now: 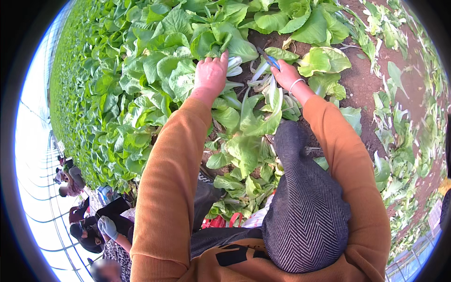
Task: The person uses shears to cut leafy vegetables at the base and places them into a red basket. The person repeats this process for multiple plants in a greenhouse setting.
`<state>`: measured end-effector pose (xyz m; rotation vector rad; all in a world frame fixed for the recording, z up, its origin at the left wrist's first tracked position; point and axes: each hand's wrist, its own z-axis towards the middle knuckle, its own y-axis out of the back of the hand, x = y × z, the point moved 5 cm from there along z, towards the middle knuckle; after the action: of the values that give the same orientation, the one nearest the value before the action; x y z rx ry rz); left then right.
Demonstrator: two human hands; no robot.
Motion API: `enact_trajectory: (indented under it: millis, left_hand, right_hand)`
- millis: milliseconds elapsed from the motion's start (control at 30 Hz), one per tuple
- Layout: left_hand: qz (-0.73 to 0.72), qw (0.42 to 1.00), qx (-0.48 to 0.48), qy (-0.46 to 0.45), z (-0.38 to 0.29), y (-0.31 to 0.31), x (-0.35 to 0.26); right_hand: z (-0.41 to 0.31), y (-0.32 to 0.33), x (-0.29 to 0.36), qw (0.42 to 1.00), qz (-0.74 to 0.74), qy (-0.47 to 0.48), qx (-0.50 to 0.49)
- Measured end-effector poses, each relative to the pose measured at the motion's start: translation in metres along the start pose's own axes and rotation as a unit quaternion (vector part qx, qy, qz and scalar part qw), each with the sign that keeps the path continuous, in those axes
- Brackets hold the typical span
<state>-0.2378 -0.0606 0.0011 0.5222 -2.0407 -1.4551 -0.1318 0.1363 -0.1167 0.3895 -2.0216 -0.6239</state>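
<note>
My left hand [211, 75] is closed around the leaves of a leafy green head [215, 42], its index finger lying along them. Pale white stalks [234, 67] show just right of that hand. In my right hand [287, 77] is a knife [272, 61] with a blue handle, its dark blade angled up and left toward the plants. Below the knife, loose leaves with long white stems [275, 98] lie on the soil. A yellowing leaf [329, 61] sits beyond my right wrist. My fingertips on the left are partly hidden by foliage.
Dense rows of leafy greens [123, 88] fill the left side. Cut leaves litter the brown soil [363, 83] on the right. Close to my legs lie a red plastic item [215, 222] and a white bag [259, 215]. Other people [109, 229] are at lower left, one gloved.
</note>
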Motion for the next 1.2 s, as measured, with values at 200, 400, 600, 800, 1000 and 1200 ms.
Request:
enact_trajectory:
  millis: [200,400,600,800,1000,1200]
  left_hand:
    - [-0.003,1.000,-0.006,-0.002,-0.017,-0.011,-0.003]
    - [-0.061,0.997,-0.012,0.048,-0.027,-0.006,0.003]
    - [-0.360,0.927,-0.055,0.093,-0.059,0.056,0.050]
    - [-0.670,0.728,0.054,0.134,-0.125,0.116,0.075]
    - [-0.757,0.622,0.043,0.194,-0.202,0.150,0.083]
    - [-0.752,0.599,-0.050,0.272,-0.297,0.196,0.101]
  right_hand:
    - [0.013,-0.022,-0.003,0.995,0.041,-0.068,0.061]
    - [-0.016,-0.040,-0.006,0.979,0.036,-0.068,0.189]
    - [-0.095,0.001,-0.009,0.963,0.269,-0.010,-0.033]
    - [-0.095,0.063,0.088,0.858,0.484,0.165,-0.053]
    - [-0.112,0.060,0.216,0.852,0.474,0.185,0.123]
    - [-0.131,0.074,0.271,0.917,0.355,0.169,0.065]
